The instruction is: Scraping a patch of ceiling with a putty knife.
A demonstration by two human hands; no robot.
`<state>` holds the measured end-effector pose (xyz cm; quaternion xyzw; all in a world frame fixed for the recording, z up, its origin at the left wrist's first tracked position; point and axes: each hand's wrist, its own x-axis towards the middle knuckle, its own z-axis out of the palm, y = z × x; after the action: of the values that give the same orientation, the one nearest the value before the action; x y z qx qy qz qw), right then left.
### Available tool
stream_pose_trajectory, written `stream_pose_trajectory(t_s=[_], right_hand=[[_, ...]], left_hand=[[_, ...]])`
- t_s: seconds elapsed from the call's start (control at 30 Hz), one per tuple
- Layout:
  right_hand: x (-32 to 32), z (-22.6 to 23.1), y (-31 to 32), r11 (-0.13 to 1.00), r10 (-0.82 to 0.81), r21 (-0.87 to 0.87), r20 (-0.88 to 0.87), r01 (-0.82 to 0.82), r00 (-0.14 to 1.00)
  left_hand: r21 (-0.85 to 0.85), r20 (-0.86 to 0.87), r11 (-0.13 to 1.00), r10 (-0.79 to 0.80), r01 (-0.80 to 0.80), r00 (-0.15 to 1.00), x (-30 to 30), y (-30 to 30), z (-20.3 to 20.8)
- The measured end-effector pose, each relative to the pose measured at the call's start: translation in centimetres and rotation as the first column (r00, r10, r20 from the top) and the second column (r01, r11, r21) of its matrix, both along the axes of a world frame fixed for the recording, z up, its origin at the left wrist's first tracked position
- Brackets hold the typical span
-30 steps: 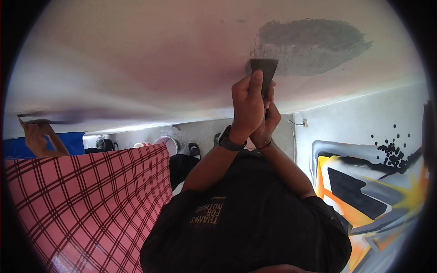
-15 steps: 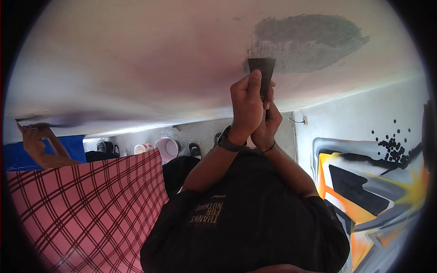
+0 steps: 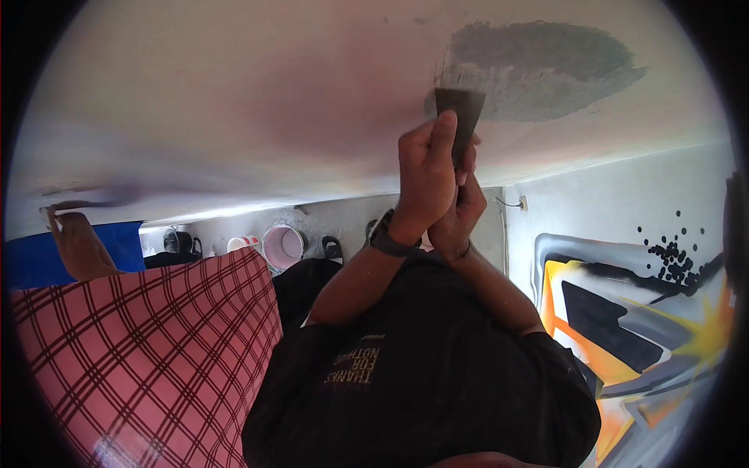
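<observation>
A dark, flat scraper [image 3: 465, 109] has its wide edge against the pale wall [image 3: 312, 101], just below the left end of a rough grey patch [image 3: 546, 74]. My left hand [image 3: 425, 168], with a black watch at the wrist, grips the scraper; its thumb presses along the blade's face. Close behind and to the right, my right hand [image 3: 462, 214] is closed around the scraper's lower part, a thin dark band on its wrist. My fingers hide the handle.
At far left a co-worker's hand [image 3: 78, 238] is near the wall, beside pink checked cloth [image 3: 148, 351]. A pink bucket [image 3: 284, 246], a white tub [image 3: 242, 242] and a dark sandal [image 3: 332, 248] are on the floor. A socket [image 3: 523, 203] and painted graffiti [image 3: 616, 320] mark the right wall.
The scraper and both my hands sit slightly higher and farther right in view; the grey patch has also shifted right. The co-worker's hand has moved a little right and changed its pose.
</observation>
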<state>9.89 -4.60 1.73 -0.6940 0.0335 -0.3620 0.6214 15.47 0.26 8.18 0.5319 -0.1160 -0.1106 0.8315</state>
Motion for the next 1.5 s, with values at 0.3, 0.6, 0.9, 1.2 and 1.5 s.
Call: stream_pose_trajectory(t_s=[0.3, 0.6, 0.9, 1.2, 1.5], right_hand=[[0.1, 1.2, 2.7, 0.996, 0.024, -0.081, -0.012, -0.025, 1.0], [-0.7, 1.0, 1.0, 0.998, 0.048, 0.05, -0.013, -0.047, 0.999], [-0.6, 0.9, 0.2, 0.991, 0.106, 0.09, -0.063, -0.1, 0.992], [-0.3, 0.4, 2.4, 0.994, 0.105, 0.027, -0.054, -0.104, 0.993], [0.3, 2.6, 3.4, 0.996, 0.093, 0.006, -0.017, -0.093, 0.996]], left_hand=[[-0.056, 0.009, 0.998, 0.002, -0.002, 1.0, 0.1, 3.1, 0.5], [-0.046, 0.009, 0.999, 0.028, -0.027, 1.0, -0.9, 1.0, 0.2], [-0.037, 0.056, 0.996, 0.088, -0.086, 0.995, -0.9, 0.6, 0.4], [-0.107, 0.064, 0.988, 0.117, -0.11, 0.991, -0.8, 3.0, 0.8], [-0.117, 0.098, 0.986, 0.128, -0.116, 0.987, -0.4, 3.8, 1.7]])
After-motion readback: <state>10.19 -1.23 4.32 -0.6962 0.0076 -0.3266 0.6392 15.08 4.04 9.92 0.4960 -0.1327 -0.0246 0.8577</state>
